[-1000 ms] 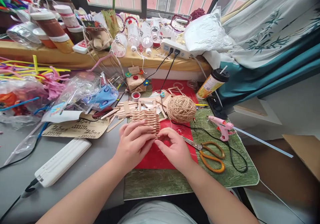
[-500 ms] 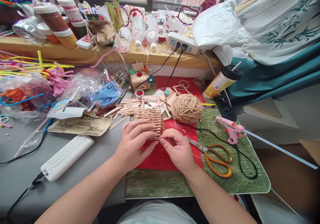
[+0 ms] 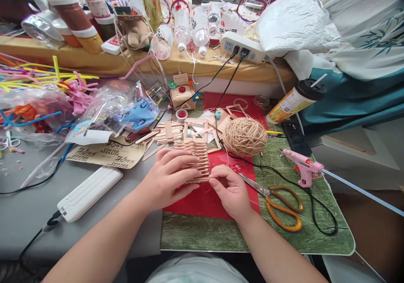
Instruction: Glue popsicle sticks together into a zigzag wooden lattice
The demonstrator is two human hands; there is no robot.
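A ribbed structure of stacked craft sticks [image 3: 201, 161] lies on the red sheet [image 3: 195, 205]. My left hand [image 3: 166, 177] curves over its left side, the fingers laid across the sticks and gripping it. At the near right corner, my right hand [image 3: 232, 190] has thumb and forefinger pinched on the stick ends. Part of the structure is hidden under my left fingers. Just behind it are a craft-stick frame [image 3: 186, 127] and loose sticks [image 3: 168, 132]. A ball of twine [image 3: 244, 136] rests to the right, and orange-handled scissors [image 3: 267, 191] lie beside my right hand.
A pink glue gun [image 3: 304, 167] with its cord lies on the green board [image 3: 202, 238]. Behind it stands a lidded drink cup [image 3: 295, 102]. On the left are sandpaper [image 3: 104, 154], a white power bank-like box [image 3: 90, 193] and plastic bags [image 3: 109, 102]. Black cables cross from a power strip [image 3: 227, 45].
The camera view has shifted a little, so the table things sit farther right. Both hands stay on the craft-stick structure, with my left fingers slightly flatter over it.
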